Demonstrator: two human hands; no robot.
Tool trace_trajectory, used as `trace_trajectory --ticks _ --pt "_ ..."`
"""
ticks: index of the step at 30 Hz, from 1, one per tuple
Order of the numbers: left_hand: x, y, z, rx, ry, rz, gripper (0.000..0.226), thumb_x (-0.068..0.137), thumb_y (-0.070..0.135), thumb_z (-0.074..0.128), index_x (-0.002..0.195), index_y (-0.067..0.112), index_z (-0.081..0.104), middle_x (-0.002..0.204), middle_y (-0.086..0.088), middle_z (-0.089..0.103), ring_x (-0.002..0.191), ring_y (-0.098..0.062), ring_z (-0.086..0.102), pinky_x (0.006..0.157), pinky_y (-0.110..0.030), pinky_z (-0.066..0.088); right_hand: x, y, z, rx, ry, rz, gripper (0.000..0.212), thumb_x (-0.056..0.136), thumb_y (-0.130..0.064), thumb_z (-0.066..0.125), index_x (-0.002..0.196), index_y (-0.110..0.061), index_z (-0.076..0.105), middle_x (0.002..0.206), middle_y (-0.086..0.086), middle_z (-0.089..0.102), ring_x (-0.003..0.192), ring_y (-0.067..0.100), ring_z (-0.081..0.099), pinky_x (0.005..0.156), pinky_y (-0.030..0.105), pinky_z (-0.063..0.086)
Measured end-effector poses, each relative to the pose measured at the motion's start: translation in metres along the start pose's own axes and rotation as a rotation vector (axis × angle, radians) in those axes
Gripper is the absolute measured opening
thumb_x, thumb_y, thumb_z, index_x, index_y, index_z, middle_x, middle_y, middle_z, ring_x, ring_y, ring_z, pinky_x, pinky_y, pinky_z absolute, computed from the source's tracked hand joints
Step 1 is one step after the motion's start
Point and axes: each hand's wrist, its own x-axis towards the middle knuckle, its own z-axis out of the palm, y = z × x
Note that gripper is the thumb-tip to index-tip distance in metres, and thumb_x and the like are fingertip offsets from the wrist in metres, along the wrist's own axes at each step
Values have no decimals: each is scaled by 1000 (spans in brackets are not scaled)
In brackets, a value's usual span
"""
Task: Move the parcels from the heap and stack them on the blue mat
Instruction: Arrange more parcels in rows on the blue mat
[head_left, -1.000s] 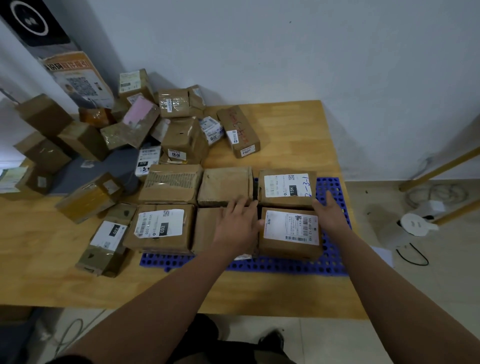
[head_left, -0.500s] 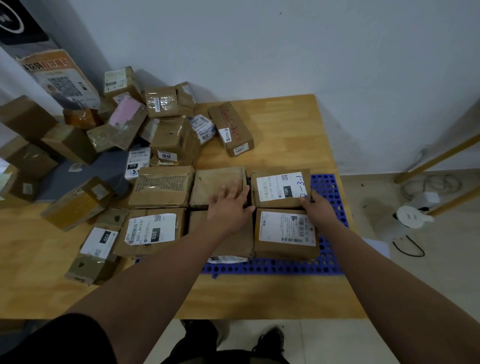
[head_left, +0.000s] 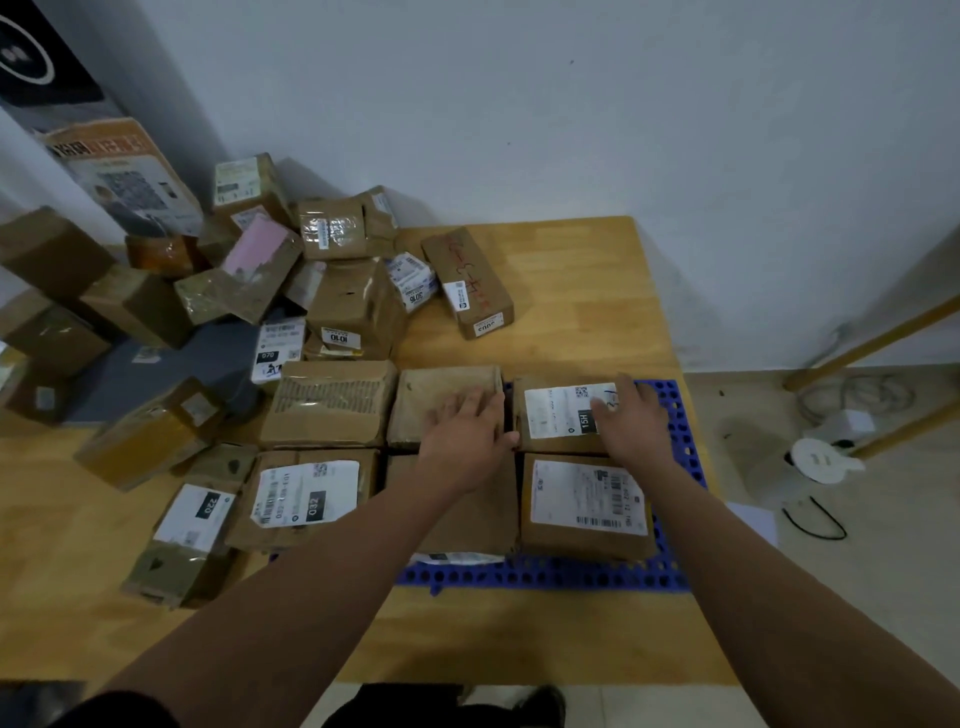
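Parcels: one layer on blue mat (head_left: 550, 578) | left hand (head_left: 467, 434): flat, unclenched, on plain parcel (head_left: 441, 387) beneath it | right hand (head_left: 631, 423): flat, unclenched, on 15H parcel (head_left: 550, 415) | heap (head_left: 291, 270): beyond left hand, on bench (head_left: 571, 270) | we judge: square edges flush before layering.

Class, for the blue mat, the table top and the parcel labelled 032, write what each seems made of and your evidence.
Blue mat: probably moulded plastic, uniform colour, regular round holes.
Table top: wood or wood veneer, smooth, pale grain lines showing.
Parcel labelled 032: brown cardboard, matt, creased edges, with a white paper label.
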Motion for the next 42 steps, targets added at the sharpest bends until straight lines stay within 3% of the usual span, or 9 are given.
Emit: trace_trajectory --ticks 4,11,21,24,27,29,32,36,42 --pt "18 -8 -10 -4 37 25 64 100 54 31 154 27 11 162 -4 10 149 -31 4 118 -56 10 17 -32 7 -94 50 -85 62 99 -43 43 152 -18 22 158 19 17 142 42 19 113 54 25" --pt "72 -35 -34 -59 33 66 59 101 53 27 153 26 19 163 -6 7 149 -33 4 118 -56 12 52 -72 27 -121 51 -108 59 100 -36 45 152 -17 25 157 20 18 142 40 17 114 49 21" --pt "144 -74 -64 -107 0 90 58 97 50 38 150 29 24 161 -9 11 147 -36 8 114 -57 20 153 -159 75 -152 -52 -152 64 95 -41 53 150 -17 28 156 17 22 141 39 21 111 50 28" --pt "154 -88 -68 -132 -34 80 54 98 47 38 147 27 30 160 -7 15 148 -35 7 113 -55 22 180 -182 98 -182 -78 -146 76 90 -53 57 147 -12 30 155 19 19 139 41 22 111 50 28" --pt "154 -99 -68 -143 -120 78 50 100 41 35 147 25 33 160 -1 19 149 -33 5 114 -54 19 199 -194 117 -238 -109 -105 95 83 -62 59 153 -18 14 159 21 5 143 43 14 113 53 24" --pt "152 -105 -66 -135 -146 77 45 101 39 35 143 26 40 159 0 21 149 -32 5 115 -52 18 209 -196 124 -280 -124 -84 101 80 -67 59 153 -21 6 159 21 3 140 46 18 109 54 28" --pt "149 -110 -67 -149 -150 61 43 100 36 35 141 25 43 160 -1 21 149 -30 6 115 -50 18 217 -196 124 -289 -154 -63 102 79 -61 64 152 -23 4 153 22 12 130 48 28 103 53 34" --pt "143 -106 -71 -149 -86 45 42 100 34 37 140 25 45 158 -2 25 149 -29 10 115 -50 18 216 -195 106 -216 -144 -69 101 69 -51 74 148 -23 19 134 19 35 117 43 39 95 48 39" --pt "128 -65 -76 -147 -16 58 44 98 33 40 141 26 45 156 0 30 146 -29 18 115 -51 23 192 -167 51 -132 -25 -94 104 65 -58 73 148 -24 20 130 16 37 115 42 40 95 47 40"
